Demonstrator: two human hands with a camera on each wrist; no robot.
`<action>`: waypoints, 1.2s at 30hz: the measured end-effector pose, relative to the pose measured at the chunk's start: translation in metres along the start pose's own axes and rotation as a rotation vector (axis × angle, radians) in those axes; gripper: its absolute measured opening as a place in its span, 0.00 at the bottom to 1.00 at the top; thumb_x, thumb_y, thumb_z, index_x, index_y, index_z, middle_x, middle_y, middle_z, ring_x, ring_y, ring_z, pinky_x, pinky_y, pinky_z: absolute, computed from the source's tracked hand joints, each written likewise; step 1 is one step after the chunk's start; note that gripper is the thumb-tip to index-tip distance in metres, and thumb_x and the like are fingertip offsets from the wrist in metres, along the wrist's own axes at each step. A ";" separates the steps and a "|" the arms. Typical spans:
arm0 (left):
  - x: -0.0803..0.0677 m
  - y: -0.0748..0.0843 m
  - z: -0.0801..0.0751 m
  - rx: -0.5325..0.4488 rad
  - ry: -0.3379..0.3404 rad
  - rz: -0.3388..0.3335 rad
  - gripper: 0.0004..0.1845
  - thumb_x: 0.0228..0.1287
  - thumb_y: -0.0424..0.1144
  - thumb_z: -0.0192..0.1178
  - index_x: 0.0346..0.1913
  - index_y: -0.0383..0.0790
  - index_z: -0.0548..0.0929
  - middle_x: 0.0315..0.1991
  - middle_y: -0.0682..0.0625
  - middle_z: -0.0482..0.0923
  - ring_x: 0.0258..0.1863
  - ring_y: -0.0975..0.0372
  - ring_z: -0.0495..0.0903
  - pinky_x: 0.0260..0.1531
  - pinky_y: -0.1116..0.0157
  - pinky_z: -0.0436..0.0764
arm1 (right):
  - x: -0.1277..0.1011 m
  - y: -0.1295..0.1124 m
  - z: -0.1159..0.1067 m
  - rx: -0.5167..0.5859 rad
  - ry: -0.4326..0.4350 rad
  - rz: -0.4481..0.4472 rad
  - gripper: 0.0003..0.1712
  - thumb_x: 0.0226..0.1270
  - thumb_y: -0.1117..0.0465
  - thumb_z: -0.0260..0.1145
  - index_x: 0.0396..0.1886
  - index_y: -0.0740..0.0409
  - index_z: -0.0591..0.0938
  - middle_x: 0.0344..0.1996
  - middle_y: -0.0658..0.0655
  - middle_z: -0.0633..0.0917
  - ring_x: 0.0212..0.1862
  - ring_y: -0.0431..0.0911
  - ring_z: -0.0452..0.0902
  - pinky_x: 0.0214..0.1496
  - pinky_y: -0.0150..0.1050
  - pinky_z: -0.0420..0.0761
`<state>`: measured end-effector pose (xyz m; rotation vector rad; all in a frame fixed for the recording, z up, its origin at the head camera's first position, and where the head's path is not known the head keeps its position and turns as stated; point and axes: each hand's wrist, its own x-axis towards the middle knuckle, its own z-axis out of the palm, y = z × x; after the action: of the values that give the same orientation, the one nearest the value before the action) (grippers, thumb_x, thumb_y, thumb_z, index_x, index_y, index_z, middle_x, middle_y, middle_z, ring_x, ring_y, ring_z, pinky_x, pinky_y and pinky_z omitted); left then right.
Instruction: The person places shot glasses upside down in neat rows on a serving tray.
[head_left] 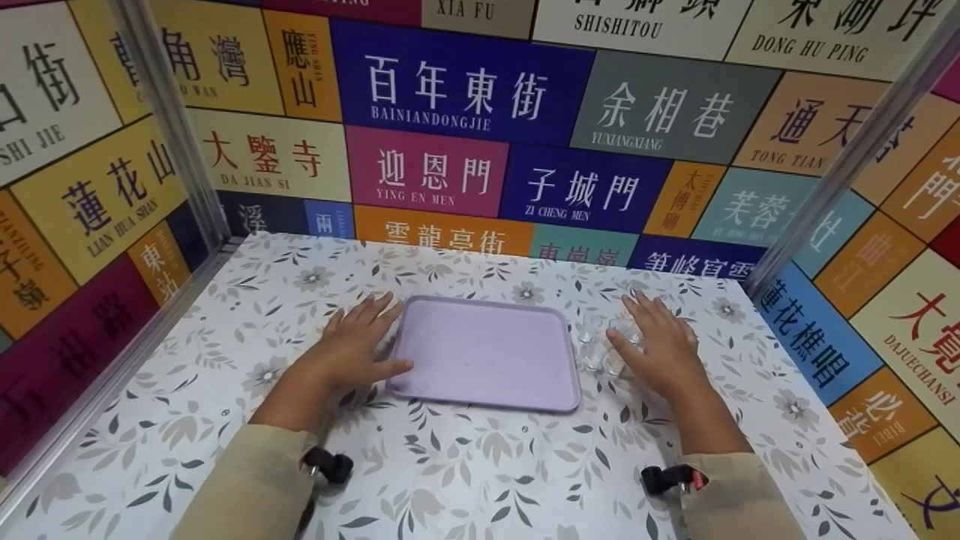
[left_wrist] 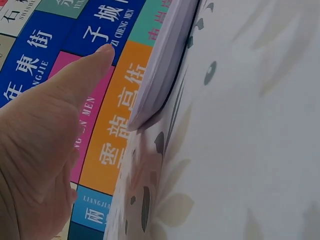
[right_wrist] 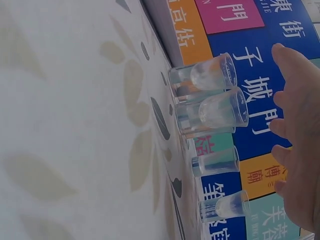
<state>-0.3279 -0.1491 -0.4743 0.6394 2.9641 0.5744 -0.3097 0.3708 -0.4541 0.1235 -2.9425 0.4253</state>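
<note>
An empty lavender plastic tray [head_left: 487, 352] lies flat in the middle of the floral-covered table [head_left: 480, 465]. My left hand [head_left: 358, 341] rests flat on the table at the tray's left edge, fingers straight, thumb against the rim. In the left wrist view the left hand [left_wrist: 45, 145] shows beside the tray's corner [left_wrist: 162, 65]. Several small clear glasses [head_left: 598, 343] stand upright just right of the tray. My right hand [head_left: 654, 341] is spread open over them. The right wrist view shows the glasses [right_wrist: 215, 112] in a row with the right hand's fingers [right_wrist: 300, 145] a little above their rims, holding nothing.
Walls covered in coloured street-name panels [head_left: 457, 82] close the table on the left, back and right, with metal posts [head_left: 176, 127] at the back corners. Bare tablecloth stretches between the tray and the table's front edge.
</note>
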 end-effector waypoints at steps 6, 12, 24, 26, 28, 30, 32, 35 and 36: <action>-0.008 0.002 0.003 -0.031 -0.093 0.002 0.61 0.60 0.79 0.63 0.89 0.59 0.48 0.91 0.51 0.40 0.90 0.44 0.41 0.86 0.32 0.40 | 0.002 0.009 -0.001 0.043 0.008 0.023 0.49 0.78 0.20 0.42 0.90 0.34 0.50 0.90 0.55 0.52 0.89 0.65 0.43 0.83 0.80 0.42; -0.010 0.004 0.008 -0.069 -0.150 -0.031 0.61 0.58 0.77 0.68 0.88 0.58 0.52 0.91 0.54 0.43 0.90 0.46 0.43 0.87 0.34 0.40 | 0.004 0.016 -0.002 0.093 0.011 0.035 0.48 0.79 0.22 0.42 0.89 0.37 0.52 0.89 0.58 0.53 0.89 0.65 0.43 0.83 0.79 0.43; -0.010 0.001 0.010 -0.087 -0.199 -0.040 0.60 0.59 0.77 0.67 0.88 0.55 0.54 0.90 0.56 0.44 0.90 0.47 0.43 0.87 0.36 0.41 | 0.004 0.042 -0.005 0.174 -0.008 0.089 0.48 0.78 0.22 0.44 0.90 0.34 0.50 0.89 0.58 0.52 0.88 0.66 0.44 0.82 0.80 0.45; -0.010 0.001 0.010 -0.088 -0.201 -0.044 0.61 0.59 0.78 0.66 0.88 0.55 0.53 0.90 0.56 0.44 0.90 0.47 0.43 0.87 0.35 0.40 | 0.005 0.048 -0.006 0.222 -0.027 0.148 0.50 0.76 0.20 0.47 0.89 0.30 0.49 0.90 0.57 0.50 0.88 0.67 0.43 0.83 0.80 0.46; -0.010 0.001 0.009 -0.082 -0.198 -0.040 0.62 0.58 0.78 0.66 0.88 0.54 0.53 0.90 0.55 0.44 0.90 0.47 0.44 0.87 0.35 0.40 | 0.005 0.054 -0.006 0.282 -0.046 0.205 0.51 0.74 0.20 0.52 0.89 0.27 0.48 0.90 0.58 0.48 0.88 0.68 0.43 0.82 0.80 0.49; -0.011 0.002 0.008 -0.080 -0.197 -0.037 0.62 0.59 0.78 0.67 0.88 0.53 0.53 0.90 0.55 0.44 0.90 0.46 0.44 0.87 0.34 0.39 | 0.006 0.060 -0.005 0.350 -0.059 0.254 0.54 0.72 0.22 0.59 0.89 0.26 0.47 0.90 0.59 0.48 0.88 0.69 0.43 0.82 0.79 0.51; -0.011 0.002 0.008 -0.083 -0.196 -0.031 0.62 0.59 0.77 0.67 0.88 0.52 0.53 0.90 0.54 0.45 0.90 0.46 0.44 0.86 0.33 0.38 | 0.005 0.065 -0.004 0.418 -0.054 0.275 0.57 0.70 0.25 0.65 0.89 0.30 0.47 0.89 0.59 0.50 0.88 0.68 0.44 0.83 0.78 0.52; -0.011 0.002 0.009 -0.084 -0.196 -0.029 0.62 0.59 0.77 0.67 0.88 0.52 0.53 0.90 0.55 0.45 0.90 0.47 0.44 0.87 0.34 0.38 | 0.004 0.074 -0.001 0.508 -0.027 0.279 0.63 0.67 0.28 0.70 0.90 0.37 0.47 0.89 0.57 0.54 0.88 0.65 0.46 0.84 0.75 0.55; -0.011 0.002 0.009 -0.083 -0.193 -0.025 0.62 0.59 0.77 0.67 0.88 0.52 0.53 0.90 0.55 0.45 0.90 0.47 0.44 0.87 0.34 0.39 | 0.003 0.077 0.001 0.530 -0.014 0.280 0.64 0.66 0.27 0.71 0.90 0.39 0.47 0.88 0.57 0.56 0.88 0.64 0.48 0.84 0.74 0.56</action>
<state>-0.3161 -0.1484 -0.4825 0.6115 2.7504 0.5933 -0.3212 0.4442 -0.4754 -0.2250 -2.7869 1.2385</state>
